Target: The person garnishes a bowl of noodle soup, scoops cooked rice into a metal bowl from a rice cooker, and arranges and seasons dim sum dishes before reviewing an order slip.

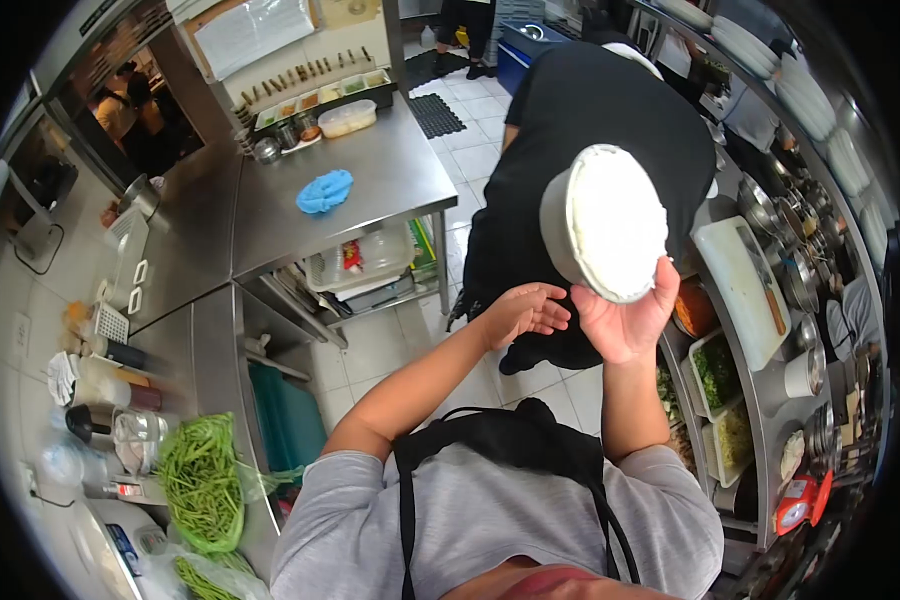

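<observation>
A round white tub (562, 232) filled to the rim with a white substance (618, 222) is tilted in front of me, and my right hand (625, 318) grips its lower edge. Just left of it, my left hand (526, 312) is raised with fingers apart, holding nothing. Close behind the tub, a person in black (590, 120) bends away from me.
On the left steel counter (390, 180) lie a blue cloth (324, 191), a lidded container (347, 119) and green beans (202, 480). At right are a cutting board (740, 290), a knife (773, 300), food trays (715, 372) and a red scale (800, 504).
</observation>
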### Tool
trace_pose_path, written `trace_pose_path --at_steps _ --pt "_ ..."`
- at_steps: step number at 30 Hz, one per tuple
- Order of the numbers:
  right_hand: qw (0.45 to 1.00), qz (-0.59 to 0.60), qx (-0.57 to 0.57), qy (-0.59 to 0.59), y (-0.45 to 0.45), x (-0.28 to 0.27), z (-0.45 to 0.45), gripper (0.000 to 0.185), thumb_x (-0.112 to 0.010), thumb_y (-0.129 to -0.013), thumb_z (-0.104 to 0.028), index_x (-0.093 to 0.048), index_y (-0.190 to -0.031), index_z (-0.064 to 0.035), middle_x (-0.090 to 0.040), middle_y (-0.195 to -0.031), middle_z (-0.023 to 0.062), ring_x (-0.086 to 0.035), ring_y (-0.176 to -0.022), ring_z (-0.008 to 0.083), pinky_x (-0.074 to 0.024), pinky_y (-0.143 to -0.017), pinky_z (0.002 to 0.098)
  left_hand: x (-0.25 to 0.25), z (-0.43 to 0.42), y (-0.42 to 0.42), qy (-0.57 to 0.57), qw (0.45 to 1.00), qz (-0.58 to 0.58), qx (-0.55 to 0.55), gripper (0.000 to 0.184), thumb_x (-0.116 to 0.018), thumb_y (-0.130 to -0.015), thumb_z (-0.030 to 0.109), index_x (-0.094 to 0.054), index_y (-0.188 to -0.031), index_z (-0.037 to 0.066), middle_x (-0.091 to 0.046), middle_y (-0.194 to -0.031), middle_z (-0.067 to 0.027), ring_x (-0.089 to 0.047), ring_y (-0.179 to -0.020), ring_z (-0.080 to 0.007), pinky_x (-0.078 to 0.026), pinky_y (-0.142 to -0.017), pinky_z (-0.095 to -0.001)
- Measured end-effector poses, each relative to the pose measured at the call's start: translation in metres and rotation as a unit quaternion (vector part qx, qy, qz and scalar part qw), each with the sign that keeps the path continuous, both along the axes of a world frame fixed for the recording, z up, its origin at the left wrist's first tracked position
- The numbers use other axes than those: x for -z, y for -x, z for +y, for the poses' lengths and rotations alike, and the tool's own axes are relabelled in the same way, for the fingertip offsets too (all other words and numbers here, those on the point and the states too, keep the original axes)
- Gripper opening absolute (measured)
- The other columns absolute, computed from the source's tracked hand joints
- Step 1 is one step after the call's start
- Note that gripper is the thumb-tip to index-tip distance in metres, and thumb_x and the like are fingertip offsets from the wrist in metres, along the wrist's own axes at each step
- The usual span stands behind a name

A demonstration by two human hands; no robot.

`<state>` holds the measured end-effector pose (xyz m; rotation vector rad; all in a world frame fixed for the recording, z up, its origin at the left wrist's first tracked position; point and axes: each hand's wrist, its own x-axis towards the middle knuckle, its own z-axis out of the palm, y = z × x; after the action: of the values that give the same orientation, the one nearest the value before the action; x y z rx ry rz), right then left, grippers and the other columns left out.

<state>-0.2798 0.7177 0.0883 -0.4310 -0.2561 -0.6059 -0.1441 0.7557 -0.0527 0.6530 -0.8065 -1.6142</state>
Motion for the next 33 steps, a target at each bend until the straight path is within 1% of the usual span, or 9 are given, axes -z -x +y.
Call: trace_pose_path --at_steps 6,10,16,19,25,28,30,31,33 --pt "0.999 0.038 -0.026 0.001 -0.087 0.005 0.004 0.057 -0.048 -0.077 -0.037 -0.034 -0.121 -0.0045 -0.042 -0.118 0.0193 -0.048 -0.101 0.0374 -0.0465 -0.076 0.0487 0.022 0.015 -0.059 -0.057 0.998 0.032 0.01 0.038 -0.04 -0.085 0.033 -0.044 -0.107 0.003 -0.056 -0.096 -0.0113 -0.055 -0.086 -0.0187 -0.042 -0.074 -0.0289" --pt "0.994 0.109 -0.018 0.016 -0.125 0.011 -0.005 0.066 -0.052 -0.071 -0.039 -0.031 -0.121 -0.0019 -0.043 -0.116 0.019 -0.05 -0.1 0.0341 -0.0485 -0.075 0.0449 0.034 0.036 -0.091 -0.092 0.995 0.023 -0.026 0.041 -0.044 -0.082 0.038 -0.045 -0.108 0.005 -0.056 -0.096 -0.009 -0.056 -0.083 -0.0169 -0.044 -0.071 -0.0272" --pt "0.987 0.157 -0.038 0.021 -0.154 0.012 -0.019 0.067 -0.051 -0.07 -0.042 -0.032 -0.12 -0.0024 -0.046 -0.114 0.0175 -0.052 -0.097 0.0309 -0.0498 -0.074 0.041 0.113 0.08 -0.146 -0.327 0.921 -0.013 -0.211 0.029 -0.05 -0.08 0.033 -0.048 -0.096 0.009 -0.057 -0.086 -0.0054 -0.057 -0.073 -0.0149 -0.045 -0.059 -0.0249" --pt "0.985 0.159 -0.054 0.027 -0.158 0.015 -0.027 0.068 -0.051 -0.07 -0.042 -0.032 -0.121 -0.0029 -0.046 -0.114 0.0172 -0.053 -0.097 0.0299 -0.05 -0.073 0.04 0.122 0.081 -0.16 -0.354 0.899 -0.039 -0.256 0.022 -0.051 -0.08 0.029 -0.048 -0.09 0.009 -0.057 -0.079 -0.0037 -0.057 -0.069 -0.0138 -0.045 -0.055 -0.0232" --pt "0.976 0.213 -0.052 0.013 -0.156 0.037 -0.044 0.067 -0.051 -0.071 -0.044 -0.032 -0.122 -0.0039 -0.045 -0.115 0.0166 -0.052 -0.098 0.0299 -0.05 -0.073 0.0402 0.147 0.053 -0.176 -0.319 0.896 -0.054 -0.304 0.017 -0.049 -0.081 0.026 -0.049 -0.084 0.009 -0.056 -0.074 -0.003 -0.056 -0.065 -0.0116 -0.043 -0.053 -0.02" --pt "0.967 0.253 -0.023 -0.025 -0.148 0.054 -0.047 0.067 -0.051 -0.07 -0.043 -0.033 -0.122 -0.0046 -0.045 -0.115 0.0168 -0.051 -0.098 0.0311 -0.0504 -0.072 0.041 0.163 0.032 -0.193 -0.247 0.914 -0.037 -0.319 0.016 -0.046 -0.083 0.024 -0.049 -0.081 0.009 -0.056 -0.073 -0.0029 -0.055 -0.065 -0.0111 -0.042 -0.053 -0.0204" --pt "0.964 0.262 -0.01 -0.043 -0.146 0.062 -0.052 0.067 -0.051 -0.07 -0.043 -0.033 -0.122 -0.0051 -0.045 -0.115 0.0169 -0.051 -0.098 0.0313 -0.0506 -0.071 0.0411 0.137 0.016 -0.195 -0.231 0.91 -0.05 -0.341 0.017 -0.045 -0.084 0.024 -0.05 -0.08 0.008 -0.057 -0.074 -0.0033 -0.056 -0.065 -0.0108 -0.042 -0.054 -0.0215" --pt "0.964 0.264 -0.017 -0.023 -0.148 0.065 -0.057 0.07 -0.053 -0.068 -0.043 -0.033 -0.123 -0.0061 -0.045 -0.118 0.0126 -0.048 -0.105 0.0277 -0.0435 -0.082 0.0409 0.121 0.008 -0.196 -0.223 0.908 -0.057 -0.349 0.017 -0.045 -0.084 0.024 -0.05 -0.08 0.008 -0.057 -0.074 -0.0035 -0.056 -0.065 -0.0107 -0.042 -0.054 -0.022" --pt "0.97 0.241 0.001 -0.044 -0.159 0.072 -0.067 0.069 -0.054 -0.068 -0.043 -0.033 -0.122 -0.0061 -0.044 -0.118 0.0129 -0.048 -0.104 0.0281 -0.0454 -0.08 0.0403 0.1 -0.01 -0.205 -0.195 0.912 -0.098 -0.347 0.017 -0.044 -0.084 0.023 -0.05 -0.081 0.008 -0.057 -0.074 -0.0042 -0.055 -0.065 -0.0112 -0.042 -0.056 -0.0223"
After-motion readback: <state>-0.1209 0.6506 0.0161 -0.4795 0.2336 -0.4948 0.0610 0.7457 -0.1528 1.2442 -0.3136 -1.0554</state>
